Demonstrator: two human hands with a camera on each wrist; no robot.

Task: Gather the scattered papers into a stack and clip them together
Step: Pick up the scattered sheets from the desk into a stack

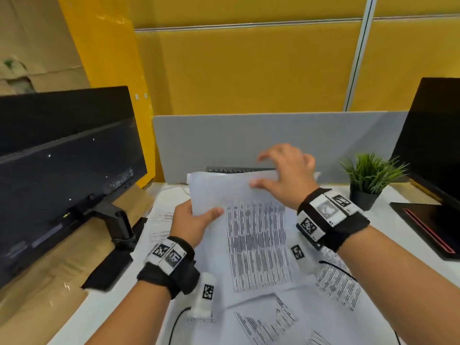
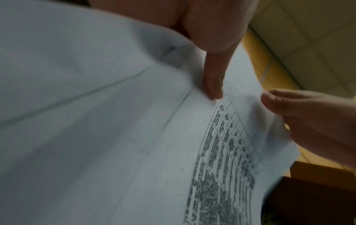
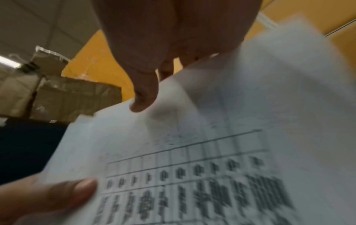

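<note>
In the head view, a sheet (image 1: 239, 207) at frame centre was held above the papers (image 1: 336, 282) on the counter (image 1: 112, 307), pinched by the left hand (image 1: 191, 222) and the right hand (image 1: 283, 175). In the left wrist view, a thumb (image 2: 213, 82) was pressed onto it. In the right wrist view, its top edge was gripped.

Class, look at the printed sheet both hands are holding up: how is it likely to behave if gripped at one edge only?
The printed sheet already curves between the left hand and right hand, so it would probably flop. It looks thin and light. It may slide easily over the other papers.
</note>
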